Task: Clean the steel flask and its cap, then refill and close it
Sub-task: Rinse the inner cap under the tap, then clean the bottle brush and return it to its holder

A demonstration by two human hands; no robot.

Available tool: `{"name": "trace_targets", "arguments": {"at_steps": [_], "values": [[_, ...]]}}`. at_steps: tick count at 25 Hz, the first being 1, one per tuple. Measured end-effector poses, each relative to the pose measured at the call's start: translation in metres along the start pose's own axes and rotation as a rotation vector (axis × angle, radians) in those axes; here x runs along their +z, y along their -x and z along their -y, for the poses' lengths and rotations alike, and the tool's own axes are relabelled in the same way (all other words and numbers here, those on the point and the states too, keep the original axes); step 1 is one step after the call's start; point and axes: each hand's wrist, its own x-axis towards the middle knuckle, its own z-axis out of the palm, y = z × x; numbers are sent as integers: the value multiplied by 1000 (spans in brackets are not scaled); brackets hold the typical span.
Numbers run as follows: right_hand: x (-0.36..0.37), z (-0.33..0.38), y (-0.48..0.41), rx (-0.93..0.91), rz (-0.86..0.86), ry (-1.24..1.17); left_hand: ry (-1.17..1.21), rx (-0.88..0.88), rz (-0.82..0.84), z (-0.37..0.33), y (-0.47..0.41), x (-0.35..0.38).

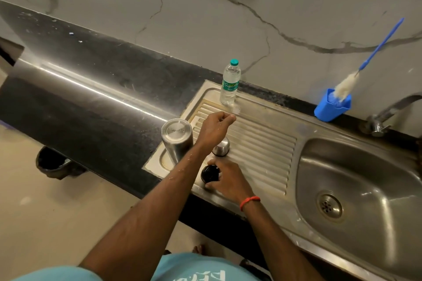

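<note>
- The steel flask [177, 139] stands upside down at the left end of the draining board [262, 143], base up, with no hand on it. I read that as washed and left to drain.
- My left hand [215, 126] hangs over the ribs of the board, just short of the foot of the water bottle [230, 84] and not touching it. Its fingers are curled in and I see nothing in them.
- The bottle stands upright at the back edge of the board with its green top on and looks nearly full.
- My right hand [228, 178] is at the front edge of the board. Its fingers are wrapped round the black cap [209, 174], which sits on the steel or just above it, I cannot tell which.
- A steel cup [222, 146] stands mouth down between the two hands, half hidden by my left wrist.
- Further right, the bottle brush [344, 84] is parked in its blue holder [328, 109], and the basin [365, 178] and tap [388, 112] are not in use.
- My judgement is that cleaning is finished and the refill is starting.
- Next the left hand needs to open and take the bottle, and the flask has to be turned upright before anything is poured.
- The flask's mouth is narrow, so pouring will want a steady hand, and wet steel may slip.
</note>
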Motion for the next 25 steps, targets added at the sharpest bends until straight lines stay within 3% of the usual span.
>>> {"name": "trace_targets", "arguments": {"at_steps": [6, 10, 13, 16, 22, 25], "values": [[1, -5, 1, -28, 47, 95, -150, 21, 58, 4, -5, 7], [-27, -14, 8, 13, -25, 214, -274, -3, 99, 16, -6, 21], [-44, -25, 13, 101, -83, 149, -553, 3, 99, 27, -5, 25], [-54, -37, 22, 120, -106, 135, -793, -10, 206, 43, -3, 29], [-69, -61, 40, 176, -117, 82, -888, 79, 240, 64, -7, 47], [-82, -68, 48, 204, -154, 42, -777, 202, 253, 42, -8, 65]]}}
